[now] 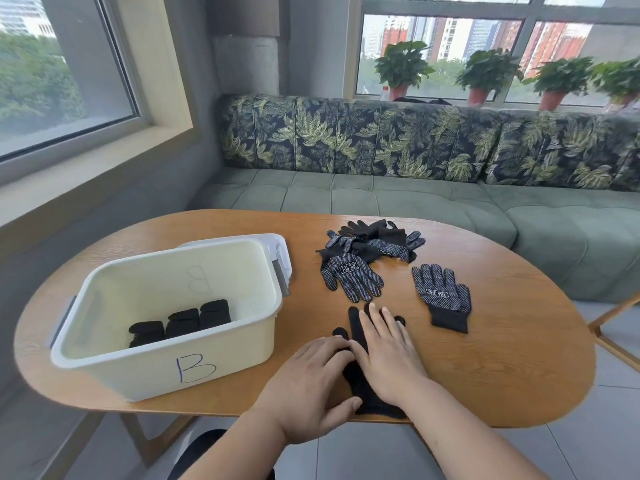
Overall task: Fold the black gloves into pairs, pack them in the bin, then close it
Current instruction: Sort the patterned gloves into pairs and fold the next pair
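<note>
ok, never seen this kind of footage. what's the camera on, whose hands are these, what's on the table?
There is no robot here. A single wide-angle camera is worn on a person's head and looks forward and down, so the arms enter from the bottom of the picture. The left hand and right hand both lie flat on a black glove near the front edge of the wooden table, pressing it rather than gripping. To their left stands an open cream bin marked B, with three folded glove bundles inside. Its lid lies behind it. Beyond the hands lie a dotted glove, a second dotted glove and a pile of gloves.
</note>
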